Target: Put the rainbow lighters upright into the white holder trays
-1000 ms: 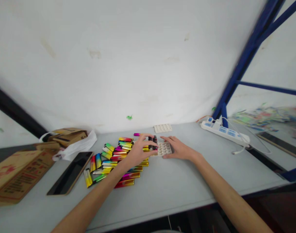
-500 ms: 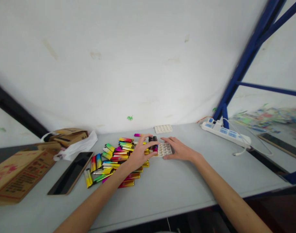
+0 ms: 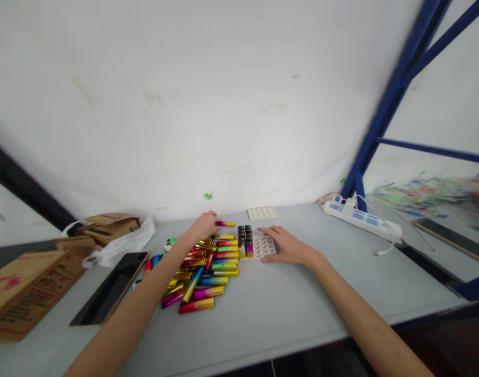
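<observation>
My left hand [image 3: 204, 227] is at the back of a loose pile of shiny, colour-graded lighters [image 3: 204, 280]. Its curled fingers close on the left end of a purple-and-yellow lighter [image 3: 226, 223] lying apart from the pile; the fingertips are partly hidden. My right hand [image 3: 284, 245] grips the right side of a white tray with round cells [image 3: 265, 246], thumb at the near edge and fingers at the far edge. Several upright lighters with black tops [image 3: 245, 238] stand together in the tray's left part.
A second white tray [image 3: 262, 212] lies by the wall. At left are cardboard boxes [image 3: 27, 288], a white plastic bag [image 3: 125, 243] and a dark phone-like slab [image 3: 109, 288]. A power strip [image 3: 361, 215] with cables lies right, beside a blue metal frame [image 3: 381, 115].
My left hand has moved from the tray's left side back and left to the lone purple-and-yellow lighter, uncovering the standing lighters. My right hand stays at the tray.
</observation>
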Available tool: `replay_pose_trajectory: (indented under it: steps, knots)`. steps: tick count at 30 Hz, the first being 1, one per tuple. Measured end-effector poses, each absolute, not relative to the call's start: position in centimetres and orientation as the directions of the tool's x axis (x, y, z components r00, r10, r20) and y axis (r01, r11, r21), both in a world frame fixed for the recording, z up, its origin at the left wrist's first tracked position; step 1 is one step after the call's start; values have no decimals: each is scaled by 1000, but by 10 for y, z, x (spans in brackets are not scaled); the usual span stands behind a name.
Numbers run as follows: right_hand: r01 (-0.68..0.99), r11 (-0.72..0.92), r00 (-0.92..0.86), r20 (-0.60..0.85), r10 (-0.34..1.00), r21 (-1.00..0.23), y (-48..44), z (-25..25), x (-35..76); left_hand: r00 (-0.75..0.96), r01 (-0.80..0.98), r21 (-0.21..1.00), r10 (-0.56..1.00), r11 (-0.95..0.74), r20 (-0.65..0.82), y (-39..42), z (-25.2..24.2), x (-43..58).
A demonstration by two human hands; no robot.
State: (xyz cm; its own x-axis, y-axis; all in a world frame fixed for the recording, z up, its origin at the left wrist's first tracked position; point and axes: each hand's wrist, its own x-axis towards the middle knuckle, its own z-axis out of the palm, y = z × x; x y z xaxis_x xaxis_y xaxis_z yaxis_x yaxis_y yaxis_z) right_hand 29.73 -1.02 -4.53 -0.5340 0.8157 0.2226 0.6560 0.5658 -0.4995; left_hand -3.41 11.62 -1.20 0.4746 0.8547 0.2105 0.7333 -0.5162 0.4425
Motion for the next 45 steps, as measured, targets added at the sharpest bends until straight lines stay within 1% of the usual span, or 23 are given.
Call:
replay_pose_trajectory:
  steps: [5, 6, 7, 8, 10, 11, 12, 13, 15, 16, 18, 20, 22, 24, 27, 30, 35, 39, 42, 45]
  knots:
    - [656, 569, -536, 225, 814, -496, -9, -46, 298, 477, 720, 476, 859, -504, 186, 117, 0, -33]
    - [653, 571, -537, 227, 812, -497, -9, -46, 298, 469, 705, 507, 862, -497, 193, 115, 3, -33]
    - [651, 573, -538, 230, 811, -497, -9, -47, 298, 455, 670, 564, 868, -482, 200, 112, 7, -34]
    - [650, 576, -539, 233, 809, -496, -8, -47, 298, 432, 610, 649, 877, -455, 208, 108, 11, -34]
    - [650, 579, -541, 236, 807, -492, -8, -47, 298, 356, 392, 853, 912, -345, 205, 96, 17, -32]
    - [650, 581, -541, 237, 807, -490, -8, -47, 298, 315, 246, 931, 931, -269, 186, 88, 20, -31]
    - [650, 582, -541, 239, 806, -489, -8, -47, 298, 278, 99, 976, 947, -195, 161, 78, 22, -28]
    - [650, 583, -542, 241, 805, -488, -7, -48, 298, 246, -39, 991, 960, -130, 135, 69, 24, -25]
    - [648, 585, -542, 245, 804, -487, -8, -48, 298, 226, -245, 969, 969, -43, 100, 48, 26, -17]
    - [649, 584, -541, 245, 805, -487, -8, -48, 298, 238, -306, 952, 967, -18, 94, 37, 26, -13]
    - [652, 581, -539, 242, 807, -487, -9, -46, 298, 289, -358, 933, 954, 30, 80, 19, 25, -5]
    - [658, 573, -535, 232, 813, -489, -11, -44, 297, 344, -356, 929, 938, 104, 28, 5, 21, 2]
    - [670, 555, -525, 214, 824, -492, -12, -42, 295, 377, -308, 935, 925, 175, -49, -4, 15, 7]
    - [684, 535, -509, 202, 837, -495, -14, -40, 294, 363, -226, 958, 928, 176, -85, -10, 8, 8]
    - [688, 523, -487, 214, 847, -503, -14, -40, 294, 268, -86, 995, 963, 54, -29, -13, -1, 8]
    - [679, 530, -482, 236, 844, -508, -14, -43, 294, 169, 9, 998, 984, -56, 53, -13, -7, 6]
    - [673, 529, -480, 239, 844, -517, -13, -46, 295, 80, 110, 983, 987, -145, 136, -11, -14, 6]
    - [674, 534, -487, 237, 841, -511, -13, -46, 295, 71, 97, 984, 988, -147, 140, -14, -11, 9]
    - [676, 532, -484, 237, 842, -510, -14, -44, 295, 170, 32, 989, 976, -141, 134, -16, -5, 10]
    - [681, 528, -482, 232, 845, -507, -14, -42, 293, 243, 23, 982, 954, -187, 176, -15, -1, 10]
